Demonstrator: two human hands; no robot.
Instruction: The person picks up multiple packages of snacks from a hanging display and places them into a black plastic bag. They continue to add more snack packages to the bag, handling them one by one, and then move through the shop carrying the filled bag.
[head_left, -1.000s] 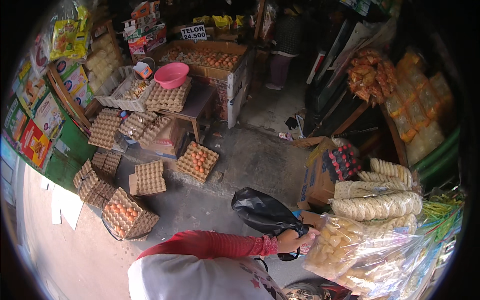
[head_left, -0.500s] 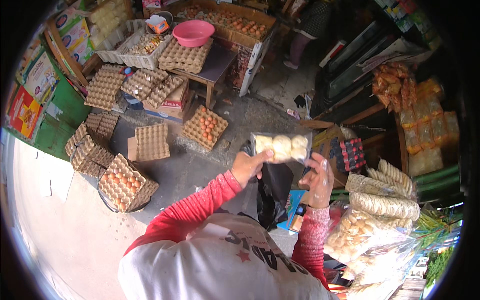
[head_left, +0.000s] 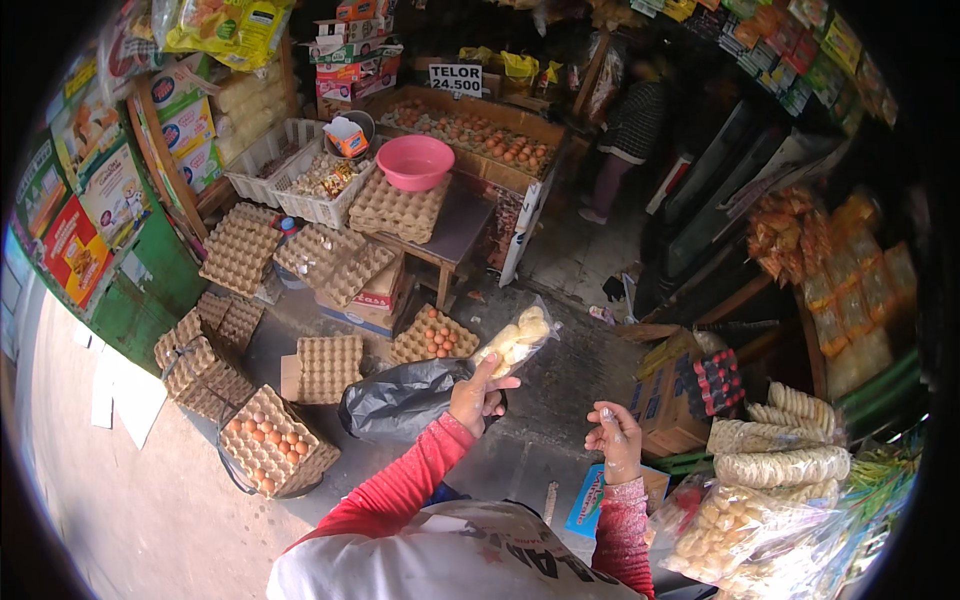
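My left hand (head_left: pixel 470 402) grips the lower end of a clear plastic pack of pale, rounded food pieces (head_left: pixel 517 342). The pack tilts up to the right in front of the egg tray on the ground. A black plastic bag (head_left: pixel 400 398) hangs at the left hand and spreads to its left; how it is held is hidden. To the right, my right hand (head_left: pixel 615 447) is raised with nothing visible in it, its fingers loosely bent and apart. A blue box (head_left: pixel 588 500) sits below that hand.
Egg trays (head_left: pixel 278 440) stand stacked at the left, some with brown eggs. A pink basin (head_left: pixel 414 162) tops more trays on a small table (head_left: pixel 465 235). Bagged crackers (head_left: pixel 780 465) crowd the right side. Another person (head_left: pixel 630 125) stands at the back, near a wooden egg bin (head_left: pixel 480 130).
The pack has left the space between both hands and now tilts in my left hand alone. The black bag has swung out leftward. My right hand has moved down, and the view has tipped upward.
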